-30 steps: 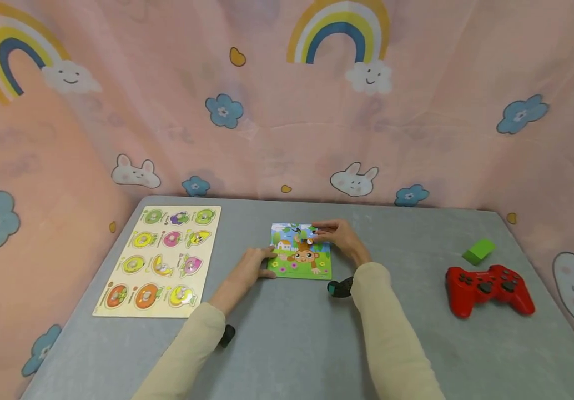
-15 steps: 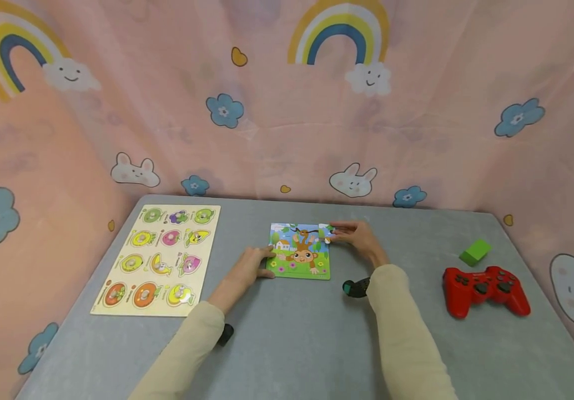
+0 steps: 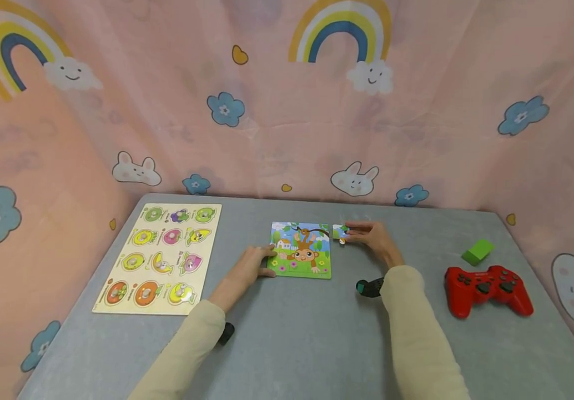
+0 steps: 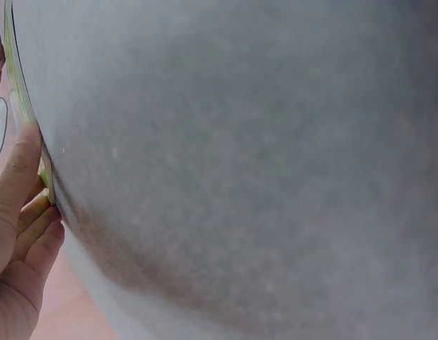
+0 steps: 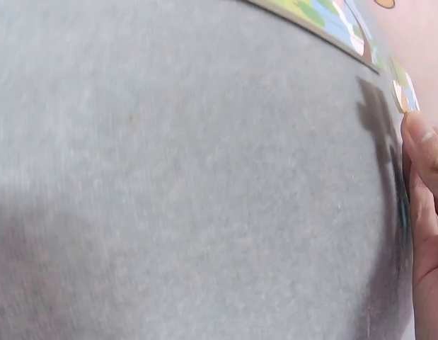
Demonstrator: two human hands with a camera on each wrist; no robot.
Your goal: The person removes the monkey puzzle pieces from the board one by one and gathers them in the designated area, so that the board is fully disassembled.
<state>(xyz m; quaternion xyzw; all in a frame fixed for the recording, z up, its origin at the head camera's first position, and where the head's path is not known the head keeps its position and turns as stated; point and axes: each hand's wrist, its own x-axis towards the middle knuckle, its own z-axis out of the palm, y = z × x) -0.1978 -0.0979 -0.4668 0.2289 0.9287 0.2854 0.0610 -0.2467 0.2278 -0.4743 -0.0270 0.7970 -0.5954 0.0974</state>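
In the head view a small square jigsaw puzzle with a monkey picture lies flat on the grey table. My left hand grips its lower left corner, thumb at the front edge and fingers at the left side. The left wrist view shows the thumb and fingers of the left hand about the puzzle's thin edge. Just right of the puzzle, apart from it, my right hand pinches a puzzle piece by its right side. In the right wrist view this puzzle piece is above the table, its shadow beneath.
A cream board of fruit pictures lies at the left. On the right are a red game controller and a green block. A pink printed curtain hangs behind the table.
My right hand has moved right, carrying the puzzle piece from over the puzzle's upper right corner to beyond its right edge. The left hand has stayed at the puzzle.
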